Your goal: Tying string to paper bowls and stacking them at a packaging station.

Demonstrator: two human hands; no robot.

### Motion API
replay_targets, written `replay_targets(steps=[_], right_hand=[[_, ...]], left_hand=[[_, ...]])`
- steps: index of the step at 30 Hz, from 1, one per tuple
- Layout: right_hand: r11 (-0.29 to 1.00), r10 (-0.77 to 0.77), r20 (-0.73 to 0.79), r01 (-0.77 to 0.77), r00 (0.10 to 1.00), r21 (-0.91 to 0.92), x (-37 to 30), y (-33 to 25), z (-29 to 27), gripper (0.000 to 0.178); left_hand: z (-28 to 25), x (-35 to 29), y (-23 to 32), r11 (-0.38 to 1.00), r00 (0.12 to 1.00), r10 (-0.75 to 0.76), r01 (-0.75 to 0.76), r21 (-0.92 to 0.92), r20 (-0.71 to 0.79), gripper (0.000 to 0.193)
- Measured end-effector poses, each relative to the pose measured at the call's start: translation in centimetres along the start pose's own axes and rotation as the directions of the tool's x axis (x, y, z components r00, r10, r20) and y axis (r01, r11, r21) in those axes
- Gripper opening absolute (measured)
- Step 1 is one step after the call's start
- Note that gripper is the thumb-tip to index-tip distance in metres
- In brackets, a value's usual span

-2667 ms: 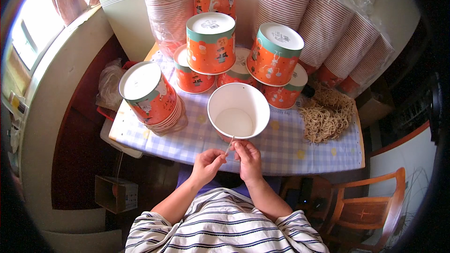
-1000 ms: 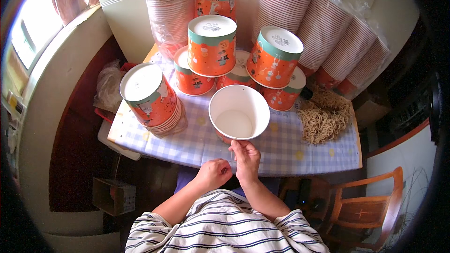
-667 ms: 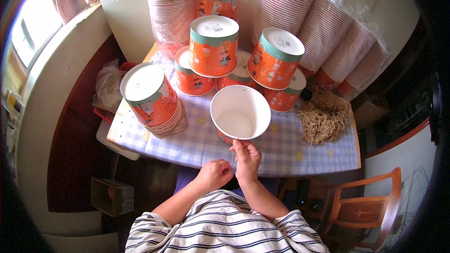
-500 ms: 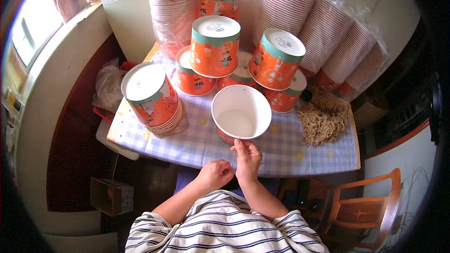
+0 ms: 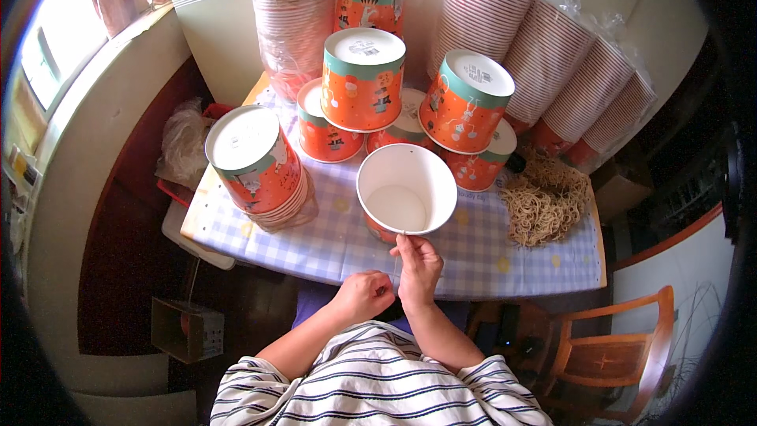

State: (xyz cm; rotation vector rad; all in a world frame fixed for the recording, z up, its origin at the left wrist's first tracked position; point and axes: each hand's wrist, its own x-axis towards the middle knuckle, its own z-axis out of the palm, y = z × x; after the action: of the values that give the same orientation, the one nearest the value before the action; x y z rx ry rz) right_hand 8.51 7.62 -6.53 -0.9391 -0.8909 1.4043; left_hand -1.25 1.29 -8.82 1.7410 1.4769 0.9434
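A white-lined paper bucket [image 5: 412,197] with an orange outside stands mouth up near the table's front edge; a small dark hole shows in its far rim. At its near rim, my right hand [image 5: 418,268] is closed in a pinch, with a thin pale string [image 5: 396,267] hanging beside the fingers. My left hand [image 5: 364,296] is curled closed just left of it, in front of the table edge. What it holds, if anything, is hidden. Behind the bucket, several orange and green buckets [image 5: 363,87] stand upside down, some piled on others.
A nested stack of buckets [image 5: 256,162] stands upside down at the left. At the right lies a heap of tan cords [image 5: 544,197]. Tall plastic-wrapped bucket stacks [image 5: 481,12] line the back of the checked tablecloth [image 5: 331,248]. A wooden chair [image 5: 611,355] is at lower right.
The view has shifted very slightly. Both hands and the bucket keep practically the same places and grips.
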Motion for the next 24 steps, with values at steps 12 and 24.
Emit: replay_targets(steps=[12, 24], right_hand=[[0.991, -0.077, 0.089, 0.086, 0.993, -0.098, 0.8, 2.1, -3.5, 0.013], [0.233, -0.520, 0.610, 0.787, 0.597, -0.571, 1.8, -6.4, -1.1, 0.032]], left_hand=[[0.5, -0.4, 0.6, 0.992, 1.000, -0.028, 0.026, -0.123, -0.014, 0.011], [-1.4, -2.3, 0.9, 0.774, 0.954, -0.195, 0.291, -0.562, 0.227, 0.017]])
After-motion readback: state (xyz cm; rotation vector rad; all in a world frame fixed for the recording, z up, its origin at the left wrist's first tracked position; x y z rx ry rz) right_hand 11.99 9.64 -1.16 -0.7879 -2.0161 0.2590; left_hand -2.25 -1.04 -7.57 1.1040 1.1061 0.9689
